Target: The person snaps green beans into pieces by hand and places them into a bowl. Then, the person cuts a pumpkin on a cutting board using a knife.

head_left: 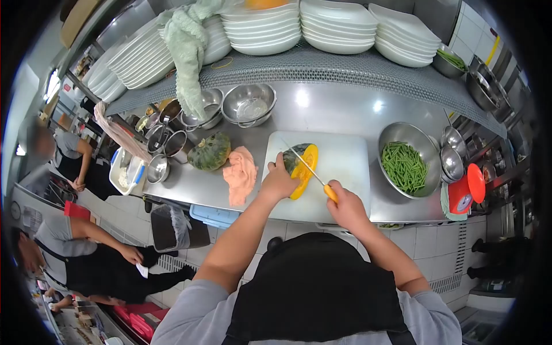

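A cut piece of pumpkin (310,156) with dark green skin and orange flesh rests on the white cutting board (348,190). My left hand (280,179) is closed on its left side, steadying it. In my right hand (347,206) is a kitchen knife (332,193), gripped by its yellow handle. The blade runs up and left across the pumpkin's cut face; whether it has entered the flesh I cannot tell. Left of the board lies an orange-pink cloth (240,173), and beside that sits another green pumpkin (209,152).
A steel bowl of green beans (404,167) stands right of the board, beside a red scale (460,195). Steel bowls (248,104) and pots are at the back left. Stacked white plates (261,29) fill the shelf above. Two people (86,253) are at the left.
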Tool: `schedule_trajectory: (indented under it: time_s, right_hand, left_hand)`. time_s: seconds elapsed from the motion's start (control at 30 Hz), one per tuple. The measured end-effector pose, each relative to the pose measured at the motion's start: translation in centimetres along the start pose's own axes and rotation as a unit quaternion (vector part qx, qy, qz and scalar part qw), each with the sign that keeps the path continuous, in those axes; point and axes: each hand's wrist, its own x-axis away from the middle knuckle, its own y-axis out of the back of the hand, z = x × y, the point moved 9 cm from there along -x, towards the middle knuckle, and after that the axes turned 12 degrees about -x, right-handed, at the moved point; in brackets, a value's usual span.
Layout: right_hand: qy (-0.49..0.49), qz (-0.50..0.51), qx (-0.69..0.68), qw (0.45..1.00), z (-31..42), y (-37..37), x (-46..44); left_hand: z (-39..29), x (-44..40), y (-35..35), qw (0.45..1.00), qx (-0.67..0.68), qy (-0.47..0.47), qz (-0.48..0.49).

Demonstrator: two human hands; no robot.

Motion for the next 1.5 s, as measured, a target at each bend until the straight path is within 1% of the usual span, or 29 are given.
schedule_trajectory:
  time_s: [0.03, 0.1, 0.23, 0.33, 0.43, 0.5, 0.63, 0.7, 0.8, 0.87, 0.93, 0.97, 1.0, 1.03, 1.07, 1.1, 1.13, 1.2, 1.23, 1.27, 1.3, 1.33, 1.37, 1.4, 1.43, 1.47, 1.5]
  right_hand:
    - [0.002, -0.002, -0.005, 1.0, 0.4, -0.4, -0.1]
    - [0.02, 0.002, 0.07, 0.997, 1.8, -1.1, -0.5]
    - [0.024, 0.02, 0.095, 0.995, 2.0, -2.3, -1.0]
    - [0.013, 0.031, 0.118, 0.992, 1.7, -3.0, -1.0]
    - [-0.003, 0.026, 0.136, 0.99, 1.1, -3.6, -0.2]
    - [-0.057, 0.051, 0.139, 0.987, 0.3, -3.5, 0.8]
    - [-0.096, 0.092, 0.138, 0.982, 0.4, -3.2, 1.6]
    - [-0.082, 0.081, 0.116, 0.987, 0.2, -3.8, 0.7]
    - [-0.093, 0.079, 0.107, 0.987, -0.5, -5.6, -1.7]
    - [-0.08, 0.067, 0.117, 0.988, -0.7, -6.0, -2.5]
    - [-0.069, 0.054, 0.126, 0.988, -1.2, -6.3, -3.3]
    - [-0.077, 0.085, 0.1, 0.988, -2.0, -6.8, -3.8]
    - [-0.084, 0.117, 0.076, 0.987, -2.6, -7.0, -4.2]
    - [-0.081, 0.118, 0.079, 0.987, -2.4, -6.0, -4.7]
    - [-0.081, 0.132, 0.02, 0.988, -2.1, -5.0, -4.9]
    - [-0.082, 0.147, -0.04, 0.985, -1.9, -4.3, -4.8]
    - [-0.08, 0.148, -0.039, 0.985, -2.0, -3.7, -4.7]
    - [-0.093, 0.219, -0.123, 0.964, -2.2, -3.3, -4.8]
    - [-0.087, 0.218, -0.119, 0.965, -2.2, -2.7, -4.7]
    - [-0.051, 0.195, -0.096, 0.975, -1.8, -2.0, -4.3]
    - [-0.018, 0.173, -0.074, 0.982, -1.2, -1.4, -3.7]
    - [-0.017, 0.176, -0.074, 0.981, -1.0, -1.2, -3.3]
    - [-0.02, 0.117, -0.058, 0.991, -1.0, 0.2, -3.1]
    - [-0.023, 0.056, -0.042, 0.997, -1.0, 1.7, -2.9]
    - [-0.024, 0.057, -0.042, 0.997, -0.8, 2.0, -2.9]
    - [-0.051, 0.046, 0.006, 0.998, -1.1, 2.5, -3.1]
    - [-0.078, 0.034, 0.053, 0.995, -1.6, 3.0, -3.0]
  left_hand:
    - [-0.1, -0.1, 0.1, 1.0, -0.004, 0.01, -0.014]
    - [-0.2, -0.3, 0.0, 1.0, -0.012, 0.021, -0.011]
    - [-0.2, -1.1, -0.1, 0.998, -0.043, 0.04, 0.003]
    - [-0.6, -1.2, 0.3, 0.998, -0.056, 0.034, 0.017]
    - [-0.5, -1.8, 0.4, 0.998, -0.052, 0.029, 0.023]
    - [-0.2, -2.1, 0.8, 0.997, -0.062, 0.028, 0.033]
    - [-0.3, -2.3, 1.2, 0.994, -0.09, 0.027, 0.06]
    - [-0.6, -2.1, 1.2, 0.994, -0.081, 0.03, 0.068]
    - [-0.5, -2.6, 1.1, 0.995, -0.066, 0.031, 0.064]
    - [0.3, -3.1, 1.0, 0.996, -0.062, 0.032, 0.058]
    - [1.0, -3.7, 0.6, 0.997, -0.011, 0.023, 0.068]
    - [1.6, -4.0, 0.5, 0.997, -0.01, 0.023, 0.067]
    - [1.8, -4.4, 0.5, 0.998, -0.001, -0.013, 0.061]
    - [1.8, -4.5, 0.7, 0.997, 0.008, -0.047, 0.053]
    - [2.4, -4.8, 0.8, 0.998, 0.011, -0.047, 0.049]
    - [2.5, -4.8, 0.8, 0.996, 0.029, -0.068, 0.05]
    - [2.6, -4.8, 0.8, 0.993, 0.047, -0.09, 0.052]
    - [3.5, -5.9, 0.2, 0.992, 0.047, -0.107, 0.054]
    - [3.3, -6.0, 0.5, 0.99, 0.046, -0.12, 0.061]
    - [3.5, -6.2, 0.9, 0.99, 0.047, -0.119, 0.056]
    - [3.2, -5.7, 1.0, 0.988, 0.049, -0.123, 0.078]
    - [3.0, -5.4, 0.9, 0.986, 0.05, -0.126, 0.101]
    - [3.1, -5.3, 0.9, 0.986, 0.051, -0.125, 0.101]
    - [2.7, -5.1, 1.2, 0.985, 0.021, -0.148, 0.086]
    - [2.3, -4.9, 1.5, 0.983, -0.01, -0.172, 0.071]
    - [2.1, -4.4, 1.5, 0.982, -0.01, -0.173, 0.072]
    - [1.0, -2.8, 2.7, 0.979, -0.038, -0.198, 0.037]
